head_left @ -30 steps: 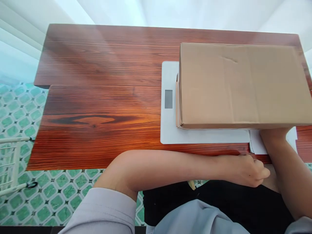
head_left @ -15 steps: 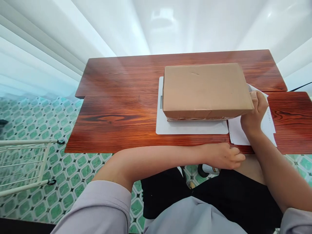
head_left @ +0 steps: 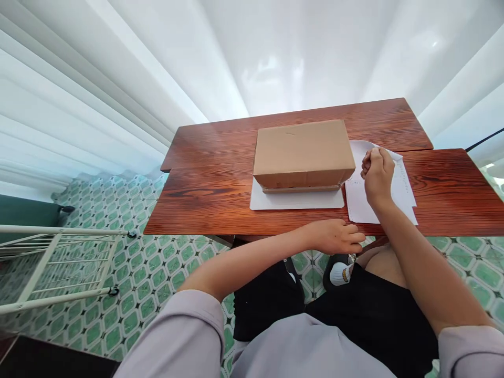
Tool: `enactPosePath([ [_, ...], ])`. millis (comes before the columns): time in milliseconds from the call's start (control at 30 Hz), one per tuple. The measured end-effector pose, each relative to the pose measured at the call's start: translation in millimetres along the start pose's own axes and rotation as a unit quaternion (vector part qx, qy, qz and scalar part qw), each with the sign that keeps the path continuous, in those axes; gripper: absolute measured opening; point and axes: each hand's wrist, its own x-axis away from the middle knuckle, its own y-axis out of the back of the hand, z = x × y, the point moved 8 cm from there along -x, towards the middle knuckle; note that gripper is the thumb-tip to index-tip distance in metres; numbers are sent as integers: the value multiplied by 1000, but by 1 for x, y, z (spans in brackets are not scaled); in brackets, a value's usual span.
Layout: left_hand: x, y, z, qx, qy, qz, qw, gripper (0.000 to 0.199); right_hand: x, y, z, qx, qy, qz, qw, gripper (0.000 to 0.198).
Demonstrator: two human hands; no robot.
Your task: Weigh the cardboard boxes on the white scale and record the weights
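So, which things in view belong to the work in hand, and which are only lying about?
Probably part of the work:
cardboard box, on a flat white board
papers, by the right hand
table, supporting these

Probably just around:
white rack, left of the table
curtain, behind the table
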Motion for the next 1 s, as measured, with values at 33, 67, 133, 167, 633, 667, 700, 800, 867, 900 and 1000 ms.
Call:
enactPosePath([
  [33,0,1,0,-8,0,1,1000,26,0,0,0,-16,3,-8,1000,34],
  [67,0,2,-1,-17,0,1,1000,26,-1,0,0,-32,4,-15,999,32],
  [133,0,6,-3,-34,-2,0,999,25,0,0,-1,-42,3,-23,999,28],
  [167,1,8,-5,-41,-4,-2,999,25,1,0,-1,-39,4,-24,999,25],
  [633,184,148,40,-7,525,-544,654,36,15,8,-1,-28,39,62,997,45],
  [667,196,150,48,19,552,-556,622,42,16,8,-2,-43,30,66,996,49],
  [700,204,149,58,56,566,-561,602,46,18,6,-2,-60,17,70,996,52],
  [800,216,135,88,202,580,-560,556,56,27,-3,1,-96,-28,84,991,55],
  [867,220,118,104,292,594,-547,513,60,35,-12,7,-98,-40,97,990,55],
  [900,221,110,109,322,600,-539,496,62,39,-16,10,-90,-40,101,990,55],
  [1000,218,99,119,364,594,-526,487,61,45,-24,18,-38,-9,108,993,55],
])
